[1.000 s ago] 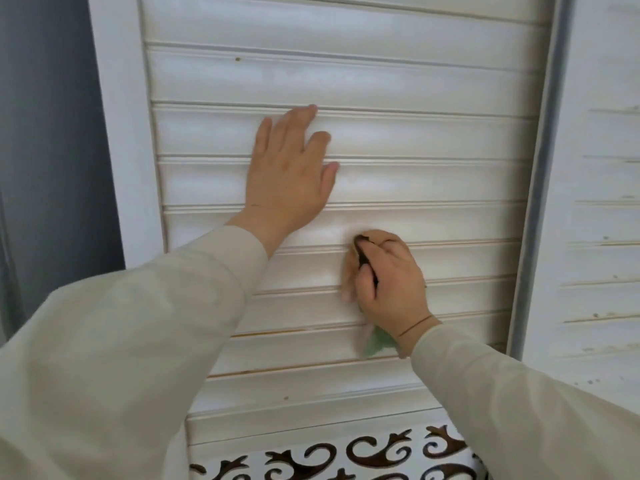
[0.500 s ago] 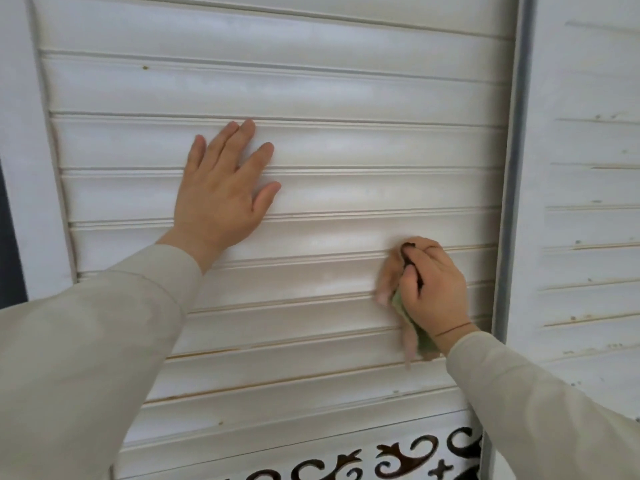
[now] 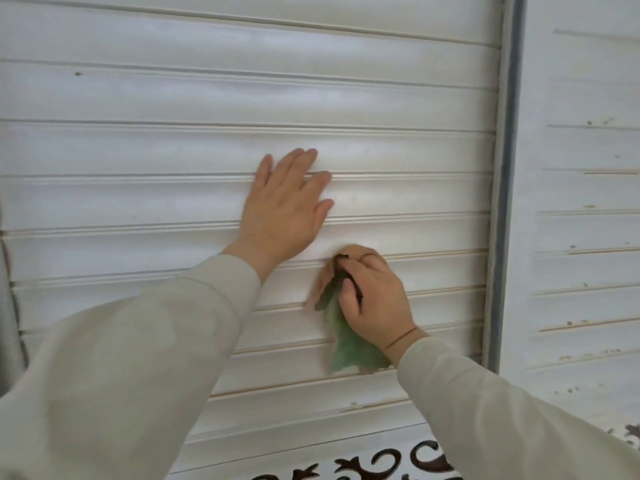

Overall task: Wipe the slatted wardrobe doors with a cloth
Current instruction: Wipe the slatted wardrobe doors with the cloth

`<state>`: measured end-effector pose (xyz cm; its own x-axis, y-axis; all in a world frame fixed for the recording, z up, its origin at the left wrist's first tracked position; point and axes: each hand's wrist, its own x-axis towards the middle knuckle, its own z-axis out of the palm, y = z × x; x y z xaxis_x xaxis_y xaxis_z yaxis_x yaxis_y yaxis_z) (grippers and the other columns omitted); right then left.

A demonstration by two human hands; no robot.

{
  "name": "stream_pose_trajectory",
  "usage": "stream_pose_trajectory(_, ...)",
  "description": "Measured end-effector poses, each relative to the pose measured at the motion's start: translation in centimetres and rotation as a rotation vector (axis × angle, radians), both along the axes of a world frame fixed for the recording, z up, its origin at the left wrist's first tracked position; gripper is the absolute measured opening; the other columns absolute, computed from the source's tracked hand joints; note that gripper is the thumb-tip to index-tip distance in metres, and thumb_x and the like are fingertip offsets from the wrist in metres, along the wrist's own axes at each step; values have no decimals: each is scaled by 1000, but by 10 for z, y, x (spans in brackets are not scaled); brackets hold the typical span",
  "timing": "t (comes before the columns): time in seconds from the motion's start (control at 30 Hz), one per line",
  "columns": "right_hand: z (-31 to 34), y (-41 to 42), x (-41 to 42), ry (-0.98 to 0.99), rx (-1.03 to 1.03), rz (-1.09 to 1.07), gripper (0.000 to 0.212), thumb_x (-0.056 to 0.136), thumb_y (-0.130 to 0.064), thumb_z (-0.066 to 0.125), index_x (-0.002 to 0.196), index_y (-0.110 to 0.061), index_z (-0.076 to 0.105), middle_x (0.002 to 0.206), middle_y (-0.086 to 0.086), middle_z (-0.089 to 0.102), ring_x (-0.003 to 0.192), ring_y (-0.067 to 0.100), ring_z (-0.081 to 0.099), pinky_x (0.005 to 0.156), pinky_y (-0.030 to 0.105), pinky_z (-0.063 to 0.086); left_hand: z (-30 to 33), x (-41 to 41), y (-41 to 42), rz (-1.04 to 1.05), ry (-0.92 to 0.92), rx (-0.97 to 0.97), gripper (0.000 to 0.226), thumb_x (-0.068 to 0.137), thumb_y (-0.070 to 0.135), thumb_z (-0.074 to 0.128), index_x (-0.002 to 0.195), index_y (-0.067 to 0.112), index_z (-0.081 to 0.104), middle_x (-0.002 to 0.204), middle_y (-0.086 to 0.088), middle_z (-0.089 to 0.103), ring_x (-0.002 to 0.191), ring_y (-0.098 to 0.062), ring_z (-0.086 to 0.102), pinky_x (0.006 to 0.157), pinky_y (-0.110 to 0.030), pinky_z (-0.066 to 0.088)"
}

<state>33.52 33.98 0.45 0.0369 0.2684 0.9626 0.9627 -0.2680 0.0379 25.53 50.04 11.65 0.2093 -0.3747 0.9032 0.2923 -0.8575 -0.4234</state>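
Note:
A white slatted wardrobe door point(image 3: 173, 147) fills most of the view, its horizontal slats running left to right. My left hand point(image 3: 287, 209) lies flat on the slats with fingers apart, palm against the door. Just below and to the right of it, my right hand point(image 3: 374, 299) is closed around a green and tan cloth point(image 3: 346, 344), pressing it on a lower slat. The cloth's green end hangs below my wrist. Part of the cloth is hidden inside my fist.
A second slatted door point(image 3: 585, 202) stands to the right, past a grey vertical gap point(image 3: 509, 168). Below the slats runs a white panel with dark scroll cut-outs point(image 3: 381, 462). Small dark specks mark the right door's slats.
My right hand with the cloth has slid left along the lower slats, from near the door's right edge to just under my left hand. My left hand stays flat on the door.

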Motion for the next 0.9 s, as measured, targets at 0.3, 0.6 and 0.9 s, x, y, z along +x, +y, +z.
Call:
stream_pose_trajectory(0.3, -8, -59, 59, 198, 215, -267, 45, 87, -24, 43, 110, 4, 69, 104, 19, 68, 99, 35, 62, 94, 31, 44, -5, -21, 44, 74, -38, 40, 46, 101, 45, 48, 136, 17, 56, 151, -11, 45, 141, -30, 39, 116, -54, 26)
stream_pose_trajectory(0.6, -5, -45, 34, 131, 97, -136, 41, 89, -22, 42, 113, -2, 69, 110, 10, 67, 104, 25, 60, 97, 22, 42, -6, -27, 49, 59, -41, 19, 47, 100, 45, 46, 136, 17, 56, 151, -11, 44, 142, -30, 38, 118, -51, 22)
stream_pose_trajectory(0.9, -17, -76, 66, 434, 354, -376, 52, 89, -25, 34, 126, 3, 58, 116, 24, 62, 111, 40, 56, 98, 40, 42, -7, -25, 49, 56, -69, 20, 47, 100, 45, 48, 135, 16, 57, 149, -13, 46, 140, -32, 40, 117, -52, 23)
